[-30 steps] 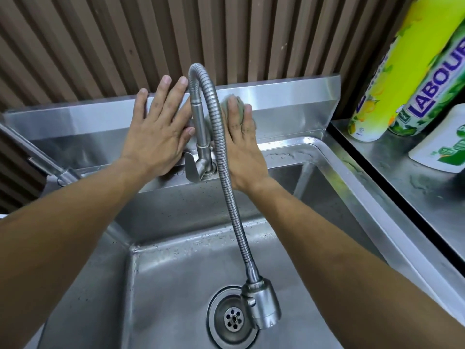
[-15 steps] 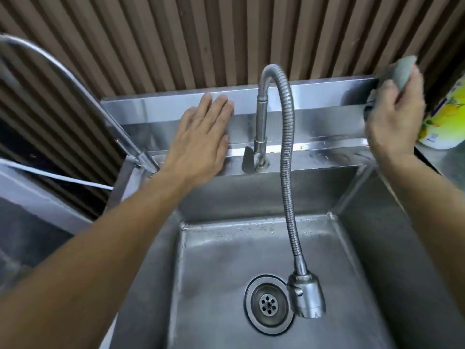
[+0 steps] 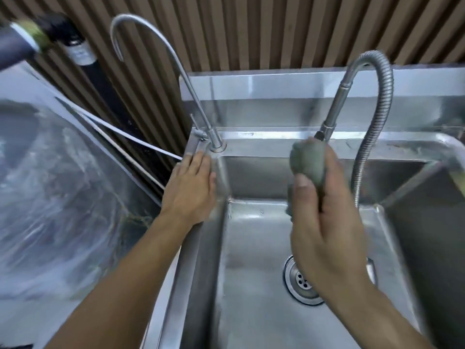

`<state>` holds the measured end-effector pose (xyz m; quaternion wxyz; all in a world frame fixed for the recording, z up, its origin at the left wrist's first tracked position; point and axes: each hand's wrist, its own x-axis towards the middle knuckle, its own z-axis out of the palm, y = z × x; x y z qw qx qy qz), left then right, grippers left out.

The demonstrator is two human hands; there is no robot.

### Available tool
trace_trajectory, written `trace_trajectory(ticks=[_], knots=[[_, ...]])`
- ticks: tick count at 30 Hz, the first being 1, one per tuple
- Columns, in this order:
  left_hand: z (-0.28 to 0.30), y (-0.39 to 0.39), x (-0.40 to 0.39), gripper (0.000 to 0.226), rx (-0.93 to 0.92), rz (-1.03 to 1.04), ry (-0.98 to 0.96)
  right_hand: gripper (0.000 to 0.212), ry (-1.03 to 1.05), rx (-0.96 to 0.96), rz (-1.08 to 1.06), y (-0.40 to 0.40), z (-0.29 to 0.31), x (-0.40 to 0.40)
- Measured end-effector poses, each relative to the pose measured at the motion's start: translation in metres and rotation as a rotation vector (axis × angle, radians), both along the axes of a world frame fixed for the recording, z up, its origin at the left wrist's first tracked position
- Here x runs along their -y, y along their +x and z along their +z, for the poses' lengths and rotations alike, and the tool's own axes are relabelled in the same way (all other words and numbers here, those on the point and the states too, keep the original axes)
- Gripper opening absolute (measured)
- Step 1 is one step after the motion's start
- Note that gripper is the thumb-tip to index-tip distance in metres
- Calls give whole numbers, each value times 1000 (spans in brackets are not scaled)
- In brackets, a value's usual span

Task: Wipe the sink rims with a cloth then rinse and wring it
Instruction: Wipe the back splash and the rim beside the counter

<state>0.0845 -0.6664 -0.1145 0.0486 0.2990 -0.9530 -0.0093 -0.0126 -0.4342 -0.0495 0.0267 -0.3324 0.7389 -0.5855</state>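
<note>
Cloth, grey-green and bunched, sits above the sink basin, gripped in the right hand with the thumb pressed across it, just in front of the flexible faucet. The left hand lies flat with straight fingers on the sink's left rim, its fingertips near the base of the thin gooseneck tap. Below the right hand, the drain shows partly.

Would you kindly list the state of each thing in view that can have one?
Left hand: open, flat on the sink's left rim.
Right hand: holding the cloth, bunched, above the basin.
Flexible faucet: no water visible.
Gooseneck tap: no water visible.
Drain: unplugged.
</note>
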Motion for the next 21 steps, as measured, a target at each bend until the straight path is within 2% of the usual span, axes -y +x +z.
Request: trace_trajectory(ticks=[2,4,6,9,11,17,21], knots=[[-3,-1,5,65,44,-15,-9,33,52,-151,88,22,8,45],[-3,1,4,66,18,-17,8,43,208,-281,36,1,-11,97],[-3,2,1,68,3,3,26,60,497,-353,-47,-18,-30,135],[-2,1,0,69,-24,10,33,69,879,-443,-44,-25,-53,179],[2,0,4,67,-82,-20,30,67,888,-473,-32,-29,-64,182],[2,-2,11,48,-216,-51,33,57,651,-667,-37,-26,-85,169],[-1,-4,12,57,-188,-43,24,58,573,-534,66,-27,-80,183]])
